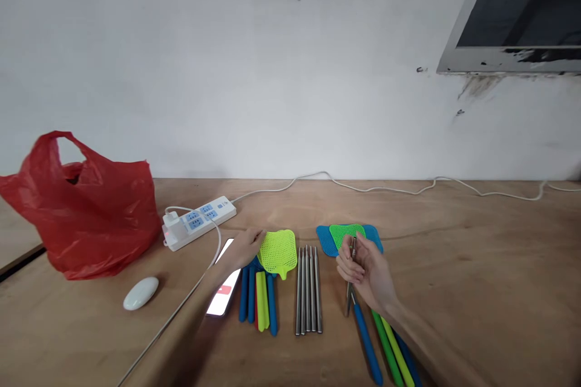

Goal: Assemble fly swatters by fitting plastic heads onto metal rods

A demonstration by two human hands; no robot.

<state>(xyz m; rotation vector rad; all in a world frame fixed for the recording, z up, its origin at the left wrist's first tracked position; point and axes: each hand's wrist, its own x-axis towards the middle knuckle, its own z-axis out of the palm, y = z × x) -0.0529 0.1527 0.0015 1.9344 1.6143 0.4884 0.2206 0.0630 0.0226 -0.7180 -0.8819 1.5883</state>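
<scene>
My left hand (241, 248) has its fingers closed on the upper left edge of a yellow-green fly swatter head (278, 251), a mesh piece with a short neck. Below that head lie several loose plastic handles (262, 302) in blue, yellow and red. In my right hand (370, 272) is a slim metal rod (348, 301), held tilted near its upper end between thumb and fingers. Between the hands, several metal rods (308, 296) lie side by side. Under and beyond my right hand are fly swatters with green (342, 233) and blue (325, 240) heads, partly hidden, their handles (367, 338) pointing toward me.
A lit phone (223, 290) lies under my left forearm. Further left are a white mouse-like object (141, 293), a power strip (222, 210) with a plugged-in charger, and a red plastic bag (104, 211). A white cable (363, 189) runs along the wall.
</scene>
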